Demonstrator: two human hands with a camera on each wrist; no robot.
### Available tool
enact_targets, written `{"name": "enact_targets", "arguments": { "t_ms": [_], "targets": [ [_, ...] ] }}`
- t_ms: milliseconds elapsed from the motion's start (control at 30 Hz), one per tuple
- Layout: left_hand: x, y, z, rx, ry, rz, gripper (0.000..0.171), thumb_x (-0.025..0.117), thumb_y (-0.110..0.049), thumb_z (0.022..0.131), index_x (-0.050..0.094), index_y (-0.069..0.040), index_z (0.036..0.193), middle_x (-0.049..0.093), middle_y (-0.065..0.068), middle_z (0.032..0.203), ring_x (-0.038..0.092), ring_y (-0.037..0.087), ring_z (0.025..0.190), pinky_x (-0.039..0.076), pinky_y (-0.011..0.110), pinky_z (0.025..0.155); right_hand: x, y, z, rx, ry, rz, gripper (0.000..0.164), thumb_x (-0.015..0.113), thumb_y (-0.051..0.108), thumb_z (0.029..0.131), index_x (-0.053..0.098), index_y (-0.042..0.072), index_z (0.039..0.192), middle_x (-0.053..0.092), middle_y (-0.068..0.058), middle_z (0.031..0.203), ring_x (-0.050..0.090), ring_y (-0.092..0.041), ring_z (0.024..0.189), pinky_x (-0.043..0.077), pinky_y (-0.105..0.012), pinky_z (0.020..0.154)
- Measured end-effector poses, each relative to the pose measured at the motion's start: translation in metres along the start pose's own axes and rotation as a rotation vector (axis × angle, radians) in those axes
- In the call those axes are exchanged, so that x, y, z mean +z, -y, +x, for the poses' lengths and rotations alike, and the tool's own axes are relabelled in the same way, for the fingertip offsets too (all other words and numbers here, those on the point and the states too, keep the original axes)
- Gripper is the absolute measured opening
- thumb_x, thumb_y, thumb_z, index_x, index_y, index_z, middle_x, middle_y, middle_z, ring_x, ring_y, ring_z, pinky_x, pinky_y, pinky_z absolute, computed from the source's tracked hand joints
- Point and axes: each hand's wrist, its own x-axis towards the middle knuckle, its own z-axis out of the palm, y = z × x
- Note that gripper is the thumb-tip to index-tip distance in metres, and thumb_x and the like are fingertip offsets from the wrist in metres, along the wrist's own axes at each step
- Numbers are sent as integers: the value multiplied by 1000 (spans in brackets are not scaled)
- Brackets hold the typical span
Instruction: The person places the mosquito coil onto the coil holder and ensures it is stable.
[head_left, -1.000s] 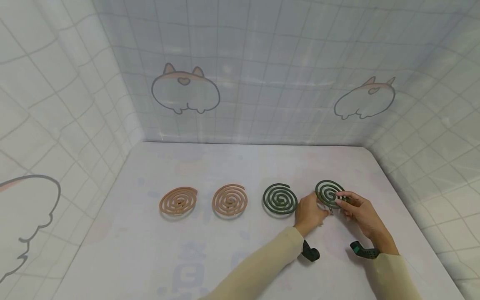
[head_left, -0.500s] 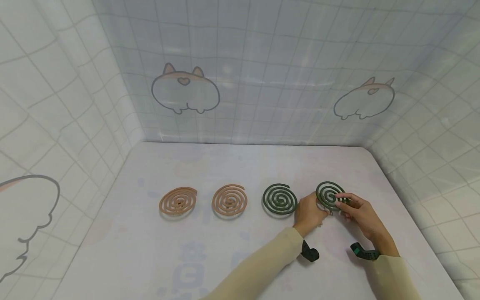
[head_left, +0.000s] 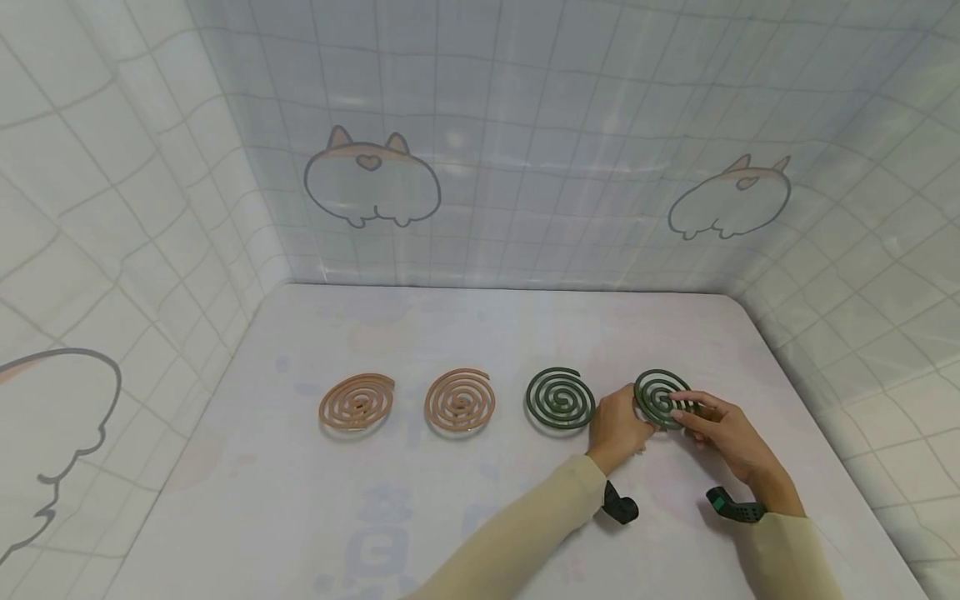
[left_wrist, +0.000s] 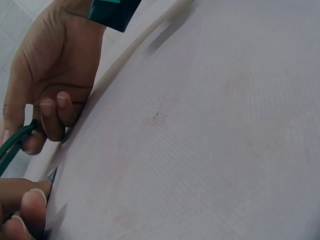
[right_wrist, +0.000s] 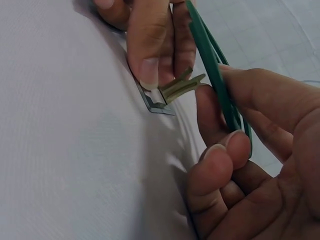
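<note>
My right hand (head_left: pixel 723 429) pinches a green mosquito coil (right_wrist: pixel 215 70) between thumb and fingers, tilted above the table. Below it, my left hand (head_left: pixel 618 423) holds a small metal coil stand (right_wrist: pixel 175 92) down on the white cloth. The stand's forked prong rises toward the coil's underside; in the right wrist view a small gap shows between prong tip and coil. To the left another green mosquito coil (head_left: pixel 561 400) sits raised over the cloth, close beside my left hand. In the left wrist view only the edge of the held coil shows.
Two brown mosquito coils, a nearer one (head_left: pixel 460 402) and one farther left (head_left: pixel 357 403), stand in the same row, the leftmost tilted. White tiled-pattern curtains (head_left: pixel 525 167) close in the table (head_left: pixel 480 325) at the back and both sides.
The right hand has brought the green mosquito coil slightly down in the head view, over the stand. The left hand stays in place, and the other coils have not moved.
</note>
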Motion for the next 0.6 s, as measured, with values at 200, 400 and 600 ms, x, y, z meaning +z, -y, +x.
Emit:
{"name": "enact_targets", "arguments": {
  "t_ms": [200, 400, 600],
  "targets": [
    [0, 0, 0, -30, 13, 6, 28, 91, -22, 77, 72, -21, 97, 71, -13, 80, 62, -2, 76, 45, 14, 68, -2, 0, 0, 17, 21, -24, 43, 73, 21, 98, 61, 5, 136, 55, -1, 84, 51, -14, 67, 45, -31, 57],
    [0, 0, -1, -15, 13, 11, 28, 90, -23, 77, 72, -21, 98, 71, -12, 79, 63, -1, 77, 46, 15, 69, -1, 0, 3, 30, 1, -35, 42, 72, 26, 99, 62, 6, 134, 54, 0, 83, 49, -14, 66, 46, -31, 55],
    [1, 3, -1, 4, -5, 0, 30, 91, -20, 74, 72, -20, 97, 65, -14, 67, 57, -4, 64, 44, 15, 64, 4, 2, 6, 50, -48, -22, 40, 73, 30, 98, 66, 7, 129, 51, 2, 78, 46, -12, 63, 45, -29, 52]
  ]
}}
